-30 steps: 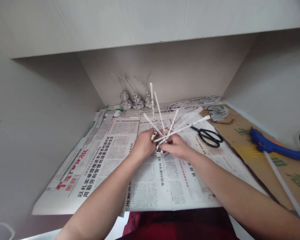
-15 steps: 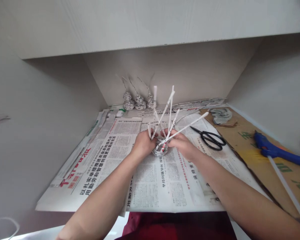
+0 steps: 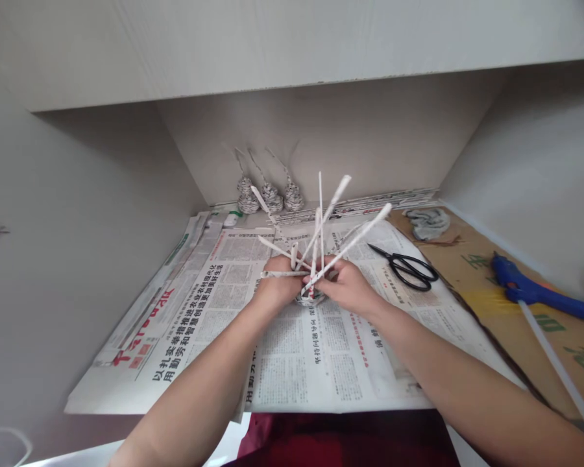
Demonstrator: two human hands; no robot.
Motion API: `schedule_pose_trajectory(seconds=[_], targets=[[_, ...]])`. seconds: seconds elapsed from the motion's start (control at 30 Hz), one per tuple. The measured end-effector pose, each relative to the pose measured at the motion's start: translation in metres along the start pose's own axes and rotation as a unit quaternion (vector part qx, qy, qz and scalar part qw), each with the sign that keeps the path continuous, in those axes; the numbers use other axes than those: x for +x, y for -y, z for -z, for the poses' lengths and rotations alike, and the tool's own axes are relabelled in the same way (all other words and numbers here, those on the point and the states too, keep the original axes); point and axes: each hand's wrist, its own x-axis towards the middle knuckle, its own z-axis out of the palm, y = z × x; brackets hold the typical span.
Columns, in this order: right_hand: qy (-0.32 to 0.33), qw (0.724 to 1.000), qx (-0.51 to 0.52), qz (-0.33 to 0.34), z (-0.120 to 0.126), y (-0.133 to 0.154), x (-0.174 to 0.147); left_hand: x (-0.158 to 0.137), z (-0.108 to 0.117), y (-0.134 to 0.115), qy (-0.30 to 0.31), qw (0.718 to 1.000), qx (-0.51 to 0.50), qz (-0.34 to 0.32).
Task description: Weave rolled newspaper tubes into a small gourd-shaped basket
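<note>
Between my two hands sits a small woven paper basket (image 3: pixel 309 299), its round base low over the newspaper (image 3: pixel 292 363). Several rolled-paper strips (image 3: pixel 335 198) stick up and outward from it at different angles. My left hand (image 3: pixel 279 285) is closed on the basket's left side, with one strip lying across its fingers. On the right side, the fingers of my right hand (image 3: pixel 345 282) are curled round the rim and the base of the strips. Most fingertips are hidden behind the strips.
Three gourd-shaped woven pieces (image 3: pixel 271 196) stand at the back wall, beside a pile of paper rods (image 3: pixel 360 206). Black scissors (image 3: pixel 411 269) lie right of my hands. On the cardboard (image 3: pixel 496 311) are a blue glue gun (image 3: pixel 540 292) and a grey cloth (image 3: pixel 427 224).
The basket has turned in my hands, and its strips now fan out differently, with some leaning left over my left hand. Both hands stay at about the same place.
</note>
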Motion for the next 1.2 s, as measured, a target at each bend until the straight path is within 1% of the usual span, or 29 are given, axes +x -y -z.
schedule_pose_trajectory(seconds=[0.03,0.1,0.17,0.2,0.3,0.37,0.47,0.57,0.63,0.7,0.77,0.87,0.93,1.0,1.1,1.17,1.2], targets=[[0.014,0.999,0.030,-0.015,-0.001,0.000,0.000,0.000,0.000,0.000,0.001,1.000,-0.006,0.003],[0.027,0.999,0.036,0.002,-0.004,0.001,-0.002,-0.001,0.000,0.002,-0.007,1.000,-0.011,-0.005],[0.007,0.999,0.000,0.037,-0.007,0.001,-0.003,-0.001,-0.001,0.004,-0.014,0.999,-0.024,-0.022],[-0.011,0.999,-0.011,0.043,-0.009,0.000,-0.004,-0.001,-0.002,0.004,-0.010,0.999,-0.040,-0.027],[-0.054,0.998,-0.002,0.024,-0.014,-0.004,-0.005,-0.002,-0.006,0.006,0.009,0.995,-0.096,-0.016],[-0.054,0.998,-0.002,0.021,-0.015,-0.007,-0.004,-0.003,-0.008,0.005,0.001,0.994,-0.108,-0.006],[-0.063,0.995,-0.054,0.048,-0.014,-0.007,-0.005,-0.002,-0.008,0.002,-0.013,0.996,-0.083,-0.001],[-0.097,0.984,-0.124,0.081,-0.013,-0.002,-0.009,-0.001,-0.005,0.000,-0.024,0.999,-0.039,0.006],[-0.110,0.980,-0.141,0.086,-0.013,0.000,-0.010,-0.001,-0.004,0.001,-0.034,0.999,-0.027,0.004],[-0.118,0.985,-0.106,0.067,-0.015,0.000,-0.009,-0.001,-0.004,0.001,-0.047,0.999,-0.026,0.001],[-0.138,0.990,-0.027,0.032,-0.016,-0.003,-0.005,-0.001,-0.005,0.002,-0.056,0.998,-0.030,0.002],[-0.191,0.977,0.094,-0.033,-0.016,-0.011,0.004,-0.002,-0.007,0.001,-0.063,0.997,-0.042,0.001],[-0.204,0.967,0.138,-0.068,-0.015,-0.016,0.007,-0.002,-0.008,0.001,-0.071,0.996,-0.049,-0.001],[-0.193,0.967,0.152,-0.071,-0.016,-0.019,0.009,-0.002,-0.009,0.000,-0.077,0.995,-0.059,-0.003],[-0.161,0.975,0.145,-0.040,-0.017,-0.019,0.008,-0.002,-0.010,-0.001,-0.083,0.994,-0.071,-0.001],[-0.156,0.978,0.135,-0.028,-0.017,-0.016,0.005,-0.002,-0.011,-0.001,-0.086,0.994,-0.070,0.003],[-0.163,0.978,0.130,-0.025,-0.017,-0.014,0.004,-0.002,-0.011,-0.002,-0.087,0.994,-0.067,0.004]])
